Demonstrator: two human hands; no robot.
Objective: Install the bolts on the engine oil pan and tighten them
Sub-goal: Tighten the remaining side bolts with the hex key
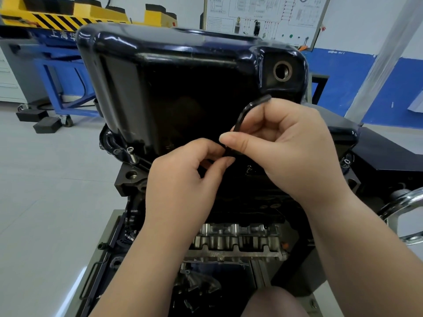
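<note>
A glossy black oil pan (178, 88) sits on top of the engine, with a round drain hole (282, 70) at its upper right. My right hand (288, 147) grips a black L-shaped hex key (243, 115) in front of the pan's near wall. My left hand (190, 179) pinches the key's lower end near the pan's front flange. A silver bolt (132, 154) stands partly raised in the left flange corner. Another small bolt head (249, 167) shows on the flange between my hands, and one (346, 161) at the right corner. The key's tip is hidden by my fingers.
The engine block (238, 241) hangs in a stand below the pan. A chrome handle (405, 207) juts in at the right. A blue and yellow lift cart (61, 42) stands at the back left on the grey floor, and a wiring board (263, 17) hangs behind.
</note>
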